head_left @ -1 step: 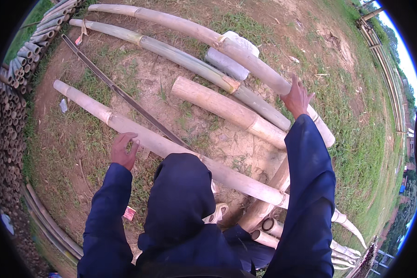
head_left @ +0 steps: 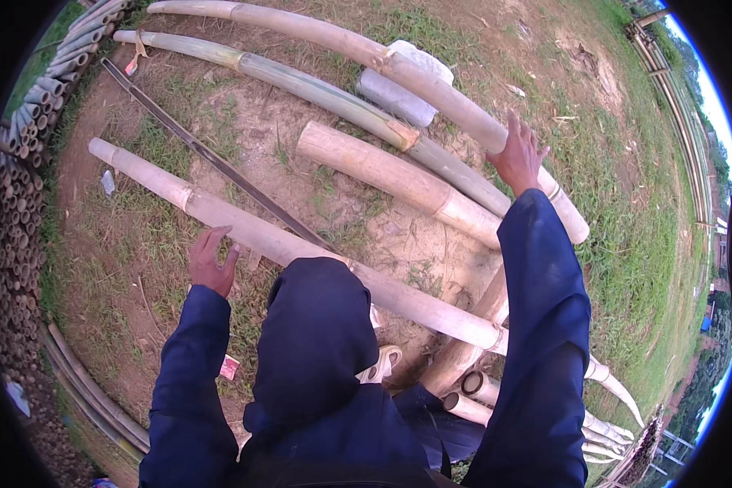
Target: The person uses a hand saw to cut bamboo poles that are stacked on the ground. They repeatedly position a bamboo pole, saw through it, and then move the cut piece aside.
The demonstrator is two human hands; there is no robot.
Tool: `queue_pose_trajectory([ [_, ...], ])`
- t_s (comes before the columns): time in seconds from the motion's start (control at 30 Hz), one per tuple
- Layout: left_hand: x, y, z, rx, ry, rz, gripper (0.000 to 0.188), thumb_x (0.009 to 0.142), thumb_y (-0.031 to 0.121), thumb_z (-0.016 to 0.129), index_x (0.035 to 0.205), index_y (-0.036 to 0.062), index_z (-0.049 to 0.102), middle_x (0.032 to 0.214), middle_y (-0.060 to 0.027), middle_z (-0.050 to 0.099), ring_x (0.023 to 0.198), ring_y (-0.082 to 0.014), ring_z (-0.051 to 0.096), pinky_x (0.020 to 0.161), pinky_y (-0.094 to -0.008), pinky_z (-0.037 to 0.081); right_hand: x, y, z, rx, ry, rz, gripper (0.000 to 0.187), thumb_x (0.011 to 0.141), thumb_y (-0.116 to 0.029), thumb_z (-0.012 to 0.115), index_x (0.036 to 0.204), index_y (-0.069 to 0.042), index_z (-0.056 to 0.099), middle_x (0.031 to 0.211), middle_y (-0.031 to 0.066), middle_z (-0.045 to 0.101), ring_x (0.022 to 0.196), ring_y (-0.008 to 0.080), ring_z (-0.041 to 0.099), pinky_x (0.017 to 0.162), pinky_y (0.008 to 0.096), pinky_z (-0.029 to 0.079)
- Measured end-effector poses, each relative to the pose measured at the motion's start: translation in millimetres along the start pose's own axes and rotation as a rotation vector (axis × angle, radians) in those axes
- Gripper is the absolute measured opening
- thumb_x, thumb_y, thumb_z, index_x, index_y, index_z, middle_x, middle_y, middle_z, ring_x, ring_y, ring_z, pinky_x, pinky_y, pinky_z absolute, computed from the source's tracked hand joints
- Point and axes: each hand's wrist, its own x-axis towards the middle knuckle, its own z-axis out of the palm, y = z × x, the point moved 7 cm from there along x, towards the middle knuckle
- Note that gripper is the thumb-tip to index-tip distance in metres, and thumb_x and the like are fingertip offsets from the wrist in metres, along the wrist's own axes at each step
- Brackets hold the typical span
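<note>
Across the far side lies a long pale bamboo pole (head_left: 321,31), and my right hand (head_left: 519,156) rests on it near its right end. Its fingers are spread over the pole rather than wrapped tightly round it. My left hand (head_left: 211,262) is just below a nearer bamboo pole (head_left: 244,230), with thumb and fingers curved and apart and nothing between them. Whether its fingertips touch that pole, I cannot tell. Between these poles lie a greenish bamboo pole (head_left: 301,85) and a short thick bamboo piece (head_left: 374,168).
A pale block (head_left: 398,93) sits under the far pole. A dark narrow strip (head_left: 211,154) lies slantwise on the ground. Cut bamboo is stacked in a pile (head_left: 12,236) at the left. More bamboo ends (head_left: 468,407) stick out beside my right arm.
My left hand has loosened slightly, its thumb and fingers now farther apart. My right hand stays on the far pole, its fingers raised a little. The view has shifted slightly.
</note>
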Motion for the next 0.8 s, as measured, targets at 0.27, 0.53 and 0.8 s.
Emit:
queue_pose_trajectory([
  [0.27,-19.5,30.7,48.2,0.09,0.003,0.171,0.059,0.091,0.024,0.071,0.145,0.0115,0.052,0.144,-0.0137,0.055,0.135,-0.0347,0.05,0.113,-0.0479,0.037,-185.1,-14.8,51.2,0.415,-0.535,-0.099,0.028,0.089,-0.024,0.074,0.111,-0.007,0.07,0.082,0.0109,0.072,0.088,0.0354,0.071,0.081,0.0472,0.055],
  [0.53,-21.9,-5.4,71.0,0.081,0.132,0.153,0.054,0.089,0.033,0.072,0.138,0.0165,0.058,0.135,-0.0078,0.062,0.131,-0.0282,0.054,0.111,-0.0435,0.037,-291.4,-79.5,-31.2,0.798,-0.116,-0.203,0.018,0.091,-0.02,0.075,0.096,-0.004,0.07,0.069,0.0127,0.067,0.069,0.028,0.071,0.063,0.0385,0.055],
  [0.8,85.4,50.3,148.5,0.228,-0.649,0.159,0.033,0.082,0.03,0.077,0.111,0.0156,0.073,0.112,-0.0106,0.071,0.111,-0.0343,0.064,0.099,-0.0456,0.048,-266.9,-82.9,39.8,0.575,-0.604,-0.053,0.05,0.091,-0.048,0.073,0.117,-0.006,0.072,0.102,0.0172,0.074,0.095,0.032,0.072,0.082,0.0431,0.056],
])
